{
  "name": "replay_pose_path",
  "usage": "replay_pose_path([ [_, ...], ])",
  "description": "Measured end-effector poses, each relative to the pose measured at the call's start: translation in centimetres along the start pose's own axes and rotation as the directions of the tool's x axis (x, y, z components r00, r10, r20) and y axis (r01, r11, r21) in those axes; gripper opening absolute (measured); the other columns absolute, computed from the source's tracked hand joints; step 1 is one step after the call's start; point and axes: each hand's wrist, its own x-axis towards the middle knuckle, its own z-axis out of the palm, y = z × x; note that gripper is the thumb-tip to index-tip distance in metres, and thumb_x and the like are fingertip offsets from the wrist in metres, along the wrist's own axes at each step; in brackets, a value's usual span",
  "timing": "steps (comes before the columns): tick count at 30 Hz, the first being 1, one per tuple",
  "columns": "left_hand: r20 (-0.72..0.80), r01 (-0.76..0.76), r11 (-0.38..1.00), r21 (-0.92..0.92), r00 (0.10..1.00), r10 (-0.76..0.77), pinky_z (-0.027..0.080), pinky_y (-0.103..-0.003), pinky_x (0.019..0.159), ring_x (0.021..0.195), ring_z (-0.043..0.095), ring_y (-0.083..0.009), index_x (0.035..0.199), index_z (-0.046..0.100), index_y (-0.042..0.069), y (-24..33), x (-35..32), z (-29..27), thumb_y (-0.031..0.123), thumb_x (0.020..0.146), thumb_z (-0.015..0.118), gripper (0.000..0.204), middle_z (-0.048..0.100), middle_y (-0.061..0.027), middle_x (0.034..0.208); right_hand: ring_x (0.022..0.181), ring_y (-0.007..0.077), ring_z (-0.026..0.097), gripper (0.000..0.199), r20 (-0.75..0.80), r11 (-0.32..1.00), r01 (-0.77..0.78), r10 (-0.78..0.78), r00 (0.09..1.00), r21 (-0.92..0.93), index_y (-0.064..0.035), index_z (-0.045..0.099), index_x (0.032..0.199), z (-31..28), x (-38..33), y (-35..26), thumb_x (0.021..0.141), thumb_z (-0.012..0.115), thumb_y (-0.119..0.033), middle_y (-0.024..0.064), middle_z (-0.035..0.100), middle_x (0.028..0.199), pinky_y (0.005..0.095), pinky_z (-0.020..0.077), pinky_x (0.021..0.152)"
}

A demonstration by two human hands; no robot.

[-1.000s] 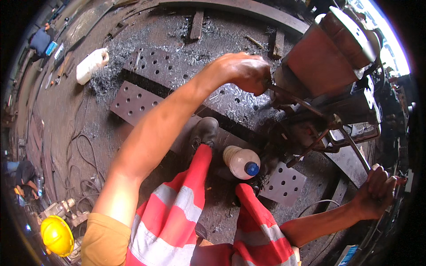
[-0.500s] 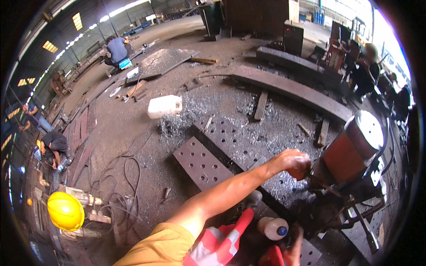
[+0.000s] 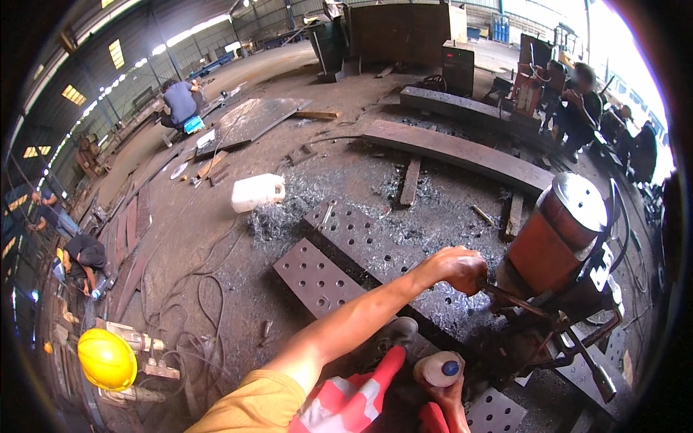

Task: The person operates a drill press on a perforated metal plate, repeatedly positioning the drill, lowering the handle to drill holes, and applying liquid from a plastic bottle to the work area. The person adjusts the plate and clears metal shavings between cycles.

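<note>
My left hand (image 3: 462, 270) is closed around the end of a lever handle (image 3: 521, 299). That handle belongs to a drilling machine (image 3: 545, 249) with an orange-red body and a silver top, standing at the right. In my right hand (image 3: 451, 399), by the lower edge, is a pale plastic bottle (image 3: 435, 370) with a blue cap; some fingers are hidden behind it. Beneath my left forearm lies a dark steel plate (image 3: 354, 225) with drilled holes, strewn with metal shavings. Alongside it is a second drilled plate (image 3: 310, 270).
A white jerrycan (image 3: 258, 192) sits beside curly shavings. Long steel beams (image 3: 462, 153) lie beyond on wooden blocks. At left are a yellow hard hat (image 3: 107, 359) and loose cables (image 3: 209, 303). Other people (image 3: 182, 102) crouch at the far left and right.
My right hand has come from beside the bottle to around its lower part. My left hand stays on the lever handle. The whole view has shifted slightly.
</note>
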Motion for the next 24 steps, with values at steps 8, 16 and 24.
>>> replay_pose_path([
  [8,0.103,0.018,0.991,0.131,0.994,-0.032,0.060,-0.045,0.075,0.088,0.073,-0.0343,0.096,0.077,0.017,-1.0,1.5,0.3,0.031,0.079,0.069,0.024,0.075,-0.0135,0.094,0.124,0.0273,0.055,0.080,-0.153,0.858,-0.389,0.457,0.876,0.334,0.0004,0.051,0.136,0.0,-1.6,3.1,0.074,0.088,-0.034,0.0144,0.061,0.128,0.0389,0.0446,0.105],
  [16,0.041,0.041,0.998,-0.047,0.998,-0.039,0.057,-0.041,0.077,0.082,0.074,-0.0295,0.094,0.079,0.014,0.2,0.9,0.1,0.024,0.080,0.074,0.018,0.075,-0.0131,0.085,0.120,0.0255,0.057,0.080,-0.037,0.601,-0.553,0.696,0.718,0.577,0.0008,0.048,0.143,0.2,-1.7,6.1,0.088,0.074,-0.051,0.0138,0.061,0.133,0.0384,0.0418,0.106],
  [24,0.037,0.043,0.998,-0.041,0.998,-0.042,0.056,-0.041,0.074,0.076,0.073,-0.0301,0.093,0.079,0.009,0.0,1.1,0.5,0.021,0.079,0.074,0.020,0.074,-0.0155,0.083,0.100,0.0304,0.067,0.095,0.063,0.325,-0.574,0.831,0.553,0.752,0.0015,0.040,0.147,-0.1,-0.9,4.0,0.083,0.077,-0.057,0.0175,0.063,0.122,0.0438,0.0557,0.086],
])
